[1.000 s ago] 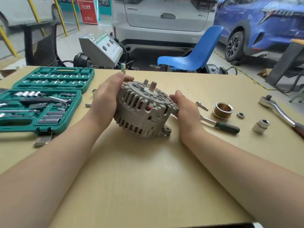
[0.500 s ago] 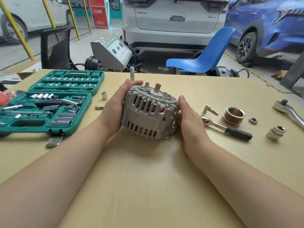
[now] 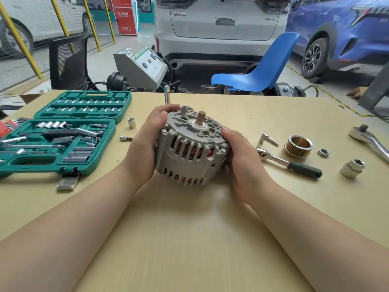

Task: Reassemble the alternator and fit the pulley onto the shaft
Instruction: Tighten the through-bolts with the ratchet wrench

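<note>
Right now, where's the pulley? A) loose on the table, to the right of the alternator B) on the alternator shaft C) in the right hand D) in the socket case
A: the pulley lies on the table beyond the small ratchet, near a nut, while the alternator shaft stands bare between the left hand and right hand.

A grey, slotted alternator (image 3: 190, 152) stands upright, its bare shaft (image 3: 200, 117) pointing up and copper windings showing through the vents. To the alternator's right lie the ribbed, brass-coloured pulley (image 3: 298, 145) and, further right, a small nut (image 3: 323, 153).
</note>
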Action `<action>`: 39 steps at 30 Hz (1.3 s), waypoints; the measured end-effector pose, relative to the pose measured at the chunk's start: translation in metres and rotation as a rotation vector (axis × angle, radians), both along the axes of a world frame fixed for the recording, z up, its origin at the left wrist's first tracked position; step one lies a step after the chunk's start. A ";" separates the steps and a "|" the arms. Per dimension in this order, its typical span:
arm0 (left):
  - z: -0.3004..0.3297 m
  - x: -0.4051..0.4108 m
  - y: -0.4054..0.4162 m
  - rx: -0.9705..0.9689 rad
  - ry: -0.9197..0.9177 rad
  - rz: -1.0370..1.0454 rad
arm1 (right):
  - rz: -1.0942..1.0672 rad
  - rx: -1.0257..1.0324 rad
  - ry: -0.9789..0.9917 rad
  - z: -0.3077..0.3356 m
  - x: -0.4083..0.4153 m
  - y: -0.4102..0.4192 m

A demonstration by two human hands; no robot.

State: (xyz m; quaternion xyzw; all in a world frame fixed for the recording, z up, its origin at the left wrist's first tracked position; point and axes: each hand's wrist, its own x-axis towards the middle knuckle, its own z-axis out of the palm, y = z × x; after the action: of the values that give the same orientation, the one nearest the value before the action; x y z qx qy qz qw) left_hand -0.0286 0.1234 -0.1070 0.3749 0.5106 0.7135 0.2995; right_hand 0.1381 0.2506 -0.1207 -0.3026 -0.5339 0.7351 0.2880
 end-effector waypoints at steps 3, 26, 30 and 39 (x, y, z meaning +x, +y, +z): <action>-0.004 0.004 -0.003 0.045 -0.011 -0.002 | 0.021 0.059 0.061 -0.002 0.000 0.000; 0.004 0.021 -0.001 -0.046 -0.003 0.158 | -0.164 0.038 -0.068 0.006 -0.014 -0.009; 0.004 0.015 0.000 -0.053 -0.056 0.175 | -0.141 0.079 -0.072 0.011 -0.018 -0.009; -0.013 0.030 0.007 0.116 -0.310 -0.006 | -0.353 0.641 -0.114 0.027 -0.003 -0.010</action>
State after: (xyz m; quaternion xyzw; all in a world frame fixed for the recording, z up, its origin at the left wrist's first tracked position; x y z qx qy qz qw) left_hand 0.0016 0.1303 -0.1195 0.2784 0.4149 0.7903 0.3545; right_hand 0.1350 0.2402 -0.0942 -0.3250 -0.6918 0.4516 0.4603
